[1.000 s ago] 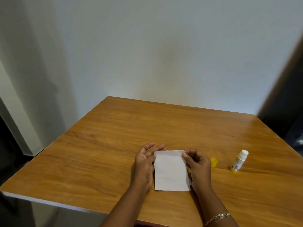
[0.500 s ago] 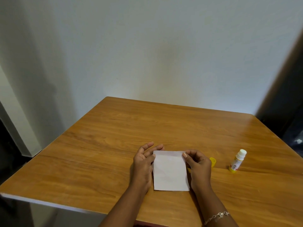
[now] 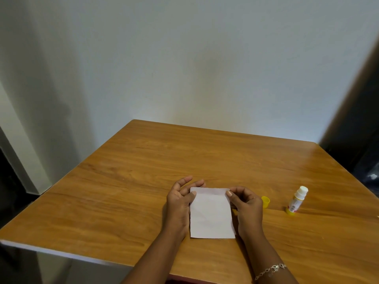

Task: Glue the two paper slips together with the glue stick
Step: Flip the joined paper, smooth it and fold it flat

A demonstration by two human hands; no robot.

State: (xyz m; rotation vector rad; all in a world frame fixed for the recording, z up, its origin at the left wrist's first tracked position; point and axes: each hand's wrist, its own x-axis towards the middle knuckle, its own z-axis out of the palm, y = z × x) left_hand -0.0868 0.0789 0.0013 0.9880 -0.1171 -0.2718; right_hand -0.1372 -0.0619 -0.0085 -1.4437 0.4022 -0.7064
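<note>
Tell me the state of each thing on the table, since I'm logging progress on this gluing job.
paper: flat on the table, far corners pinched; only one sheet can be told apart
glue stick: upright, uncapped, white tip exposed, apart from both hands
yellow cap: off the stick, beside the right hand
left hand: thumb on the paper's far left corner
right hand: pinching the far right corner
table: bare wood

Occluded and cropped regions around the white rectangular paper slip [image 3: 211,214]

A second slip beneath it cannot be confirmed. The small yellow plastic cap [image 3: 266,201], right of the slip, is partly hidden behind the right hand [image 3: 247,210]. Both forearms are cropped by the bottom edge.
</note>
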